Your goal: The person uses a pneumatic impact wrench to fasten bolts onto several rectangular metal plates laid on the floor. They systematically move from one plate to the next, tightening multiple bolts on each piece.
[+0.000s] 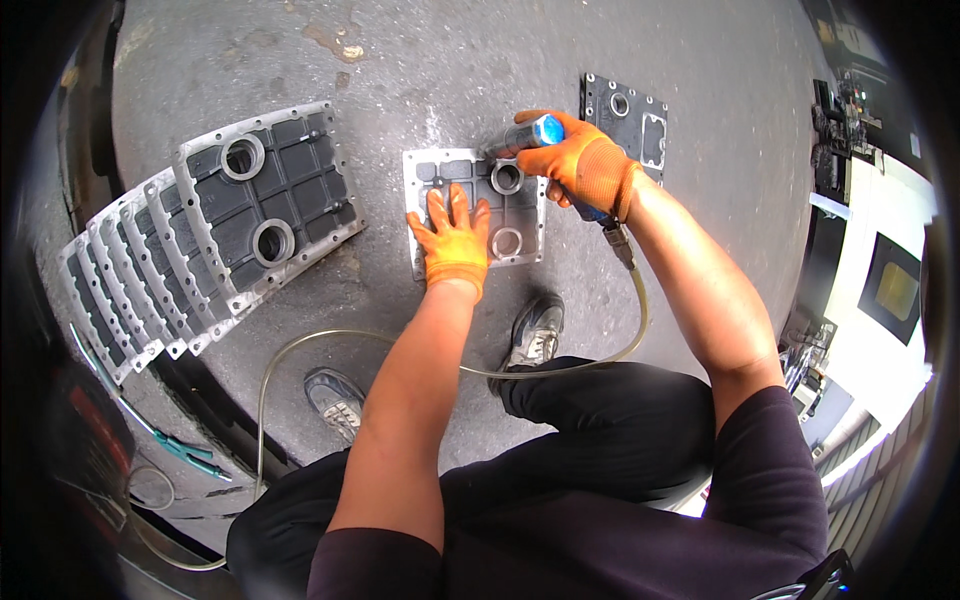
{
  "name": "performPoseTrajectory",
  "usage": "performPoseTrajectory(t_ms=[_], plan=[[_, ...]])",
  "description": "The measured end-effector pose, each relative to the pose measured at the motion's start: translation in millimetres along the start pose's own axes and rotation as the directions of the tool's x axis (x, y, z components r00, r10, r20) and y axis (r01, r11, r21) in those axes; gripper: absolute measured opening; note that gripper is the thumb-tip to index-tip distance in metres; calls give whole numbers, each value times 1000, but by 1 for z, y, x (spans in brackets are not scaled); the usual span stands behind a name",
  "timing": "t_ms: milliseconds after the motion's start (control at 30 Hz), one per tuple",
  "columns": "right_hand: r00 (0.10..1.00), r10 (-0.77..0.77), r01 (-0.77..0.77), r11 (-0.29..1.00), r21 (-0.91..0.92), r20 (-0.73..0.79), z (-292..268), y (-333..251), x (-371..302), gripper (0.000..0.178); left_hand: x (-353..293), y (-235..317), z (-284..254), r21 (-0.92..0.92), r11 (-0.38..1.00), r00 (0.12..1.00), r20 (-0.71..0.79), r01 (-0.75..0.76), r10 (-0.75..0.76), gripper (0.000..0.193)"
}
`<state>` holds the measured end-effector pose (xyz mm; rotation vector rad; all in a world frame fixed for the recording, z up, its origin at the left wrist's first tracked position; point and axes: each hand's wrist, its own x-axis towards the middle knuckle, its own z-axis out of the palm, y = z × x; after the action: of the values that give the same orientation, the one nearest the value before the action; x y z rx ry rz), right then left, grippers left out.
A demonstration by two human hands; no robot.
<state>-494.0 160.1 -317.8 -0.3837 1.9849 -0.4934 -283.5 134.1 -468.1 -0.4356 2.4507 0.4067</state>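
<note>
Flat on the floor in front of me lies a metal cover plate (515,215) with a pale flanged rim and two round ports. My left hand (453,243), in an orange glove, rests on its left part with the fingers spread. My right hand (583,168), also gloved, is wrapped around a blue pneumatic hand tool (547,130). The tool's head is over the plate's far edge, near the upper port; its working tip is blurred. From its rear end runs a clear air hose (640,300), curving across my legs toward the left.
Several similar plates (270,195) lean in an overlapping row at the left. Another dark plate (625,110) lies beyond my right hand. A teal air blow gun (185,452) is at the lower left. My shoes (537,330) are close to the plate; machinery (835,150) lines the right.
</note>
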Motion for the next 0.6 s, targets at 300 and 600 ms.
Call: performPoseTrajectory(t_ms=[300, 600], plan=[[982, -181, 189, 879, -437, 61, 7, -12, 4, 67, 1, 1, 7, -17, 1000, 999, -51, -8, 8, 87], [1000, 4, -4, 1000, -31, -13, 14, -10, 2, 66, -1, 0, -1, -38, 999, 1000, -5, -15, 15, 90]])
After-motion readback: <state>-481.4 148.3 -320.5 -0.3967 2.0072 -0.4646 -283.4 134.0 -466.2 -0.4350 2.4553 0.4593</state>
